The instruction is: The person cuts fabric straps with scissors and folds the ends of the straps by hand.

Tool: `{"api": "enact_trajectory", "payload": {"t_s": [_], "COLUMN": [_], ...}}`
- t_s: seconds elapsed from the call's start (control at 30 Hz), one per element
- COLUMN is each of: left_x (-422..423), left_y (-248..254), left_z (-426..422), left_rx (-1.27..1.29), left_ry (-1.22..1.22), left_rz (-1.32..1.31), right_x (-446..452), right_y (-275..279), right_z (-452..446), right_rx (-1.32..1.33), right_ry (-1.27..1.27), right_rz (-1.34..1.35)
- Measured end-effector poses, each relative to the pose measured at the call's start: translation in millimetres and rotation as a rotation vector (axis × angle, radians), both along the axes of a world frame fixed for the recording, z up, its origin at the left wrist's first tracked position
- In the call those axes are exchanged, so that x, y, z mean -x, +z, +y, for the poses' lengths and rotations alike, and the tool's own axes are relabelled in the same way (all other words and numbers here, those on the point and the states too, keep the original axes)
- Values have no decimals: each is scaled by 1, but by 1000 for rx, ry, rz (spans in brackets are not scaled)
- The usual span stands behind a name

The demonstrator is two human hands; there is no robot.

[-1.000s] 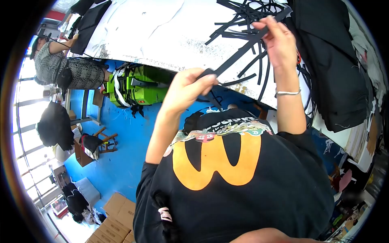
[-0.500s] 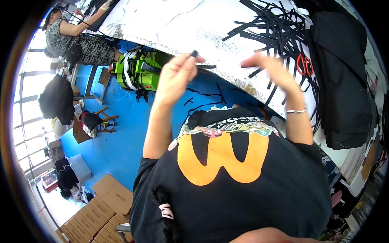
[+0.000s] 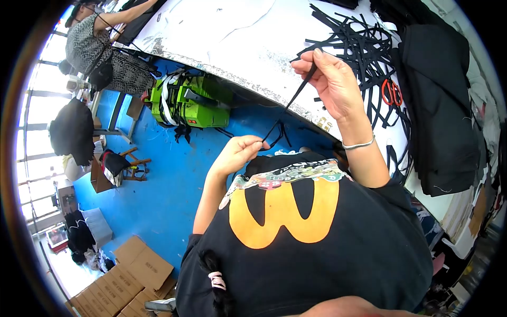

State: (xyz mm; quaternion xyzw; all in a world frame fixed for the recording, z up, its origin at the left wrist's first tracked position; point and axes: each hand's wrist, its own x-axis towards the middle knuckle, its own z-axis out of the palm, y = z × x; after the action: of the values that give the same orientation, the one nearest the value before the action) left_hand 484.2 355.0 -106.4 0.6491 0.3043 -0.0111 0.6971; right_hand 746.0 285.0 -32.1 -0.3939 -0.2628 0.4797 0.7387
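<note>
A narrow black fabric strip [image 3: 302,86] runs slantwise between my two hands, past the table edge. My right hand [image 3: 335,82], raised over the table's edge, pinches its upper part between thumb and fingers. Lower down and closer to my body, my left hand [image 3: 240,153] is closed on the strip's lower part. Beyond my right hand lies a tangled pile of similar black strips [image 3: 359,47] on the white table [image 3: 237,42]. Red-handled scissors [image 3: 392,92] rest at the pile's right side; their blades are hard to make out.
Folded black cloth [image 3: 438,111] is stacked on the right. A green machine or case [image 3: 203,108] stands on the blue floor beneath the table edge. Another person [image 3: 108,58] works at the far left. Cardboard boxes [image 3: 113,285] and a small wooden stool [image 3: 138,164] are at left.
My left hand has come down toward my body, while my right hand has moved up and left and closed on the strip. The strip now spans both hands.
</note>
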Motion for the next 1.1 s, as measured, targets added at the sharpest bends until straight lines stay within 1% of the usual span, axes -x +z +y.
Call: {"api": "enact_trajectory", "payload": {"t_s": [0.03,0.1,0.13,0.2,0.23,0.27,0.33,0.37,0.4,0.5,0.53,0.67,0.73,0.77,0.83,0.87,0.93,0.97,1.03,1.1], "left_x": [7,15,15,1,-11,-24,-47,-57,-60,-65,-64,-60,-62,-62,-65,-66,-65,-64,-60,-59], "left_y": [-12,-24,-29,-14,-1,14,38,54,75,88,90,96,99,98,91,89,90,88,90,90], "left_z": [4,12,14,16,17,17,13,10,10,11,12,13,10,11,16,17,23,24,15,8], "left_rx": [1,-176,-172,-527,-397,-270,-105,50,130,112,109,-96,-197,-192,-916,-1172,-1586,-1704,-1708,-1749], "left_ry": [7,-207,-200,-81,-22,37,216,312,394,504,506,572,637,633,540,529,417,381,329,275], "left_rz": [-5,73,71,-277,-407,-538,-665,-695,-692,-847,-847,-863,-857,-852,-846,-834,-878,-871,-832,-774], "right_x": [3,12,17,30,38,44,60,65,70,75,74,69,67,72,74,74,75,76,79,83], "right_y": [-2,-1,-4,4,6,8,8,5,1,-4,-6,-12,-17,-12,-3,-3,1,3,3,0], "right_z": [1,0,0,-5,-6,-9,-15,-17,-20,-28,-30,-39,-42,-44,-42,-42,-43,-44,-47,-49], "right_rx": [4,28,-11,-39,-41,22,95,129,161,219,217,250,166,215,214,193,137,120,100,92], "right_ry": [-28,-54,-31,45,85,198,290,319,358,407,410,457,497,465,398,376,333,328,320,225], "right_rz": [-49,-156,-227,-333,-357,-340,-379,-392,-347,-325,-325,-350,-365,-198,-168,-134,-81,-71,-53,-101]}}
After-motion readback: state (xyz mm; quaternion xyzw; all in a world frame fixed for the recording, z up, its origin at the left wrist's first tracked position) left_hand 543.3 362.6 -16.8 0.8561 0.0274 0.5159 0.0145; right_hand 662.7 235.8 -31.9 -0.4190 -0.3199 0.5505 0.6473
